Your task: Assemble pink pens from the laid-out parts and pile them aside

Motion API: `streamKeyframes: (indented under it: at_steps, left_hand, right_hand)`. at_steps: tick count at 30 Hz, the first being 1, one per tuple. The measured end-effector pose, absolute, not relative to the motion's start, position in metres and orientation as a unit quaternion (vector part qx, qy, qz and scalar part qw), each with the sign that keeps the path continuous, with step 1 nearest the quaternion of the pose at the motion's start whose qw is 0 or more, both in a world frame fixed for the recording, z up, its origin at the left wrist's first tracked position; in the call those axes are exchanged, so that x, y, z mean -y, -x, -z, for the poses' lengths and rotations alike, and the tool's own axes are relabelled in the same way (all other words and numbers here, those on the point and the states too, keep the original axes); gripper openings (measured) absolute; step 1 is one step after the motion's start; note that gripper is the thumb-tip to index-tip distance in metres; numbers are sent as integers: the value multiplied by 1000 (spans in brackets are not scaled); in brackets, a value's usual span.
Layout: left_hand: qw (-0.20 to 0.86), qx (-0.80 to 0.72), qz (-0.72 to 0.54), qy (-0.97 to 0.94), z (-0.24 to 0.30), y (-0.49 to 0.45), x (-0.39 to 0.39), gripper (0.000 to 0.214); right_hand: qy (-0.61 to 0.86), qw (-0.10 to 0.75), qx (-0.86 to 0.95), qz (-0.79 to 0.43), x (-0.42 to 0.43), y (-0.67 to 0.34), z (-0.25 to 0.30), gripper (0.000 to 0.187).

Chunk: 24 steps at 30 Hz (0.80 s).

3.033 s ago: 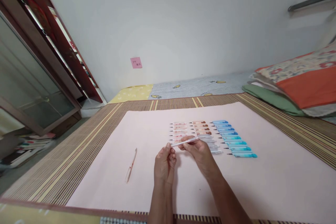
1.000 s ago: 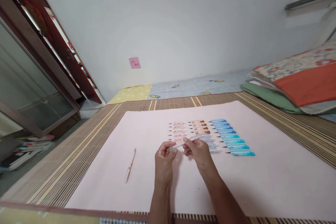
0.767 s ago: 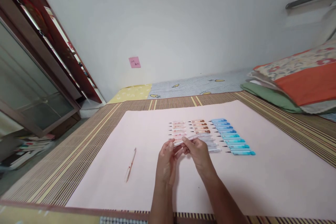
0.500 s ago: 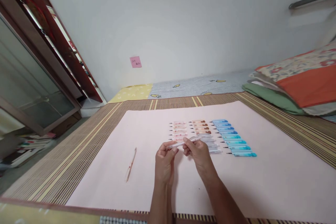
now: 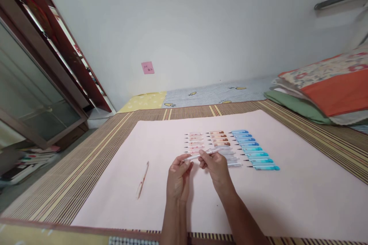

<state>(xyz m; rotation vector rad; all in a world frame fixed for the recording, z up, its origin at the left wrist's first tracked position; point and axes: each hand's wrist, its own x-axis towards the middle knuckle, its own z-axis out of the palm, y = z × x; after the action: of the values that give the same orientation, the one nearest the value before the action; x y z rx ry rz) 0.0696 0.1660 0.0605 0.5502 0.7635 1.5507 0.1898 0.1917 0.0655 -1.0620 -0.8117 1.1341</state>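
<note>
Both my hands hold one thin clear pen (image 5: 201, 154) just above a pale pink sheet (image 5: 161, 183). My left hand (image 5: 178, 180) pinches its left tip, fingers closed. My right hand (image 5: 216, 167) grips the barrel near the middle, fingers closed round it. Behind the hands lie three neat rows of pens: several pink ones (image 5: 195, 140), several brown ones (image 5: 220, 138) and several blue ones (image 5: 253, 149). A few clear pens (image 5: 234, 160) lie partly hidden behind my right hand.
A single pink-and-white pen (image 5: 142, 180) lies apart at the left of the sheet. The sheet rests on a striped mat (image 5: 86, 153). Folded bedding and pillows (image 5: 327, 92) sit at the right, a glass cabinet (image 5: 37, 84) and stacked books (image 5: 25, 162) at the left.
My left hand has come from a closed fist below the pen to pinching its left tip. The pen has stayed in my right hand, tilting only slightly.
</note>
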Motion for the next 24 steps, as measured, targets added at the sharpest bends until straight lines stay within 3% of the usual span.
streamKeyframes:
  at_steps: [3,5,9,16,24]
  left_hand:
    - [660,-267,-658,-246,-68,-72,-162,58]
    - [678,-253,-647,-242,-68,-75,-161,64]
    - [628,-360,-648,-237,-58,-76,-165,35]
    - [549,-359,-685,-317,-59,-70,-168,30]
    - [565,-365,-685,-280,-58,-74,-168,33]
  right_hand:
    - [460,646,360,-491,-192,-189,-65,52]
    - [464,648,366,-482,-192,-189,-64,53]
    - [481,640,374,-468,-190,-189,-66,51]
    - [453,633,341,-527,-191,-190,-67,50]
    - [430,641,314,-553,-190,-188,-67,46]
